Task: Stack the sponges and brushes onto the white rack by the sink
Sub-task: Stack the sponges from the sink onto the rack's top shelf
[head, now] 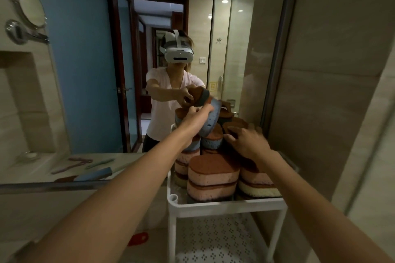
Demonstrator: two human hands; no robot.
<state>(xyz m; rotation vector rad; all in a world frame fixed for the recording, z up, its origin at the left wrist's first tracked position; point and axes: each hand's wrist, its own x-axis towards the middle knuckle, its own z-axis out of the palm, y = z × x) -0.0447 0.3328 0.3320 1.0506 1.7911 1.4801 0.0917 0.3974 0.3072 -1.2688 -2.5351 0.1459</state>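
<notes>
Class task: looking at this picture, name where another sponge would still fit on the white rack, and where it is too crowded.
The white rack top shelf is packed with stacked sponges rim to rim. The left hand holds a blue sponge above the pile; the right hand steadies it. The perforated lower shelf looks bare.

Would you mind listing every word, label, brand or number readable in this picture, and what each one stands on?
No text can be read with confidence.
Yellow sign seen in the mirror, on the glass shower door: dark marks, too small and blurred to read.
White wall plate in the reflection: no legible marking.
White headset, sponges and white rack: no visible label or brand.
</notes>
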